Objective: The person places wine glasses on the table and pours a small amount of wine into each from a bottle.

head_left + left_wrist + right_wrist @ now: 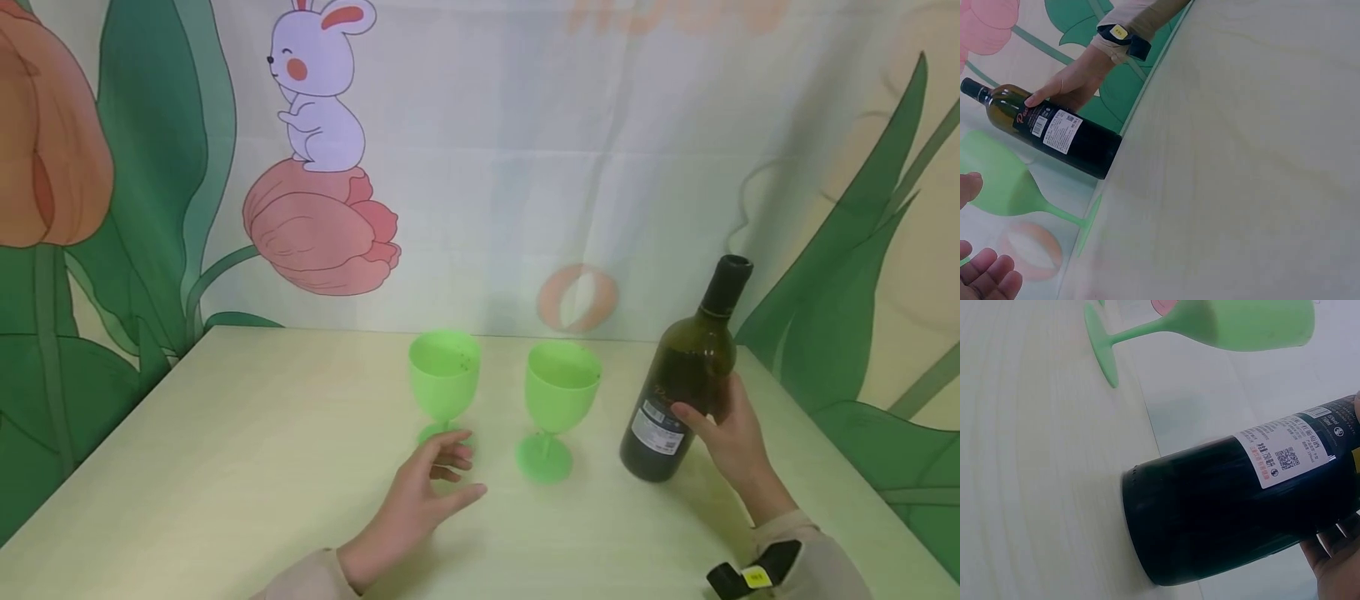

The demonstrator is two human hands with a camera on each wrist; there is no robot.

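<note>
My right hand (731,437) grips a dark wine bottle (678,392) round its body, with the neck leaning up to the right. A white label (1285,450) shows on the bottle. Whether its base touches the table I cannot tell. To the bottle's left stand two green plastic goblets, the right goblet (562,392) and the left goblet (444,375), both upright. In front of the left goblet, its base partly hidden, is my left hand (420,492), fingers loosely bent and thumb apart, holding nothing. The left wrist view catches only some of its fingers (991,275).
A pale wood-grain table (225,467) carries everything. Behind it hangs a cloth backdrop (480,167) printed with tulips, leaves and a rabbit. A black wrist strap (776,567) with a yellow tag sits at the right sleeve.
</note>
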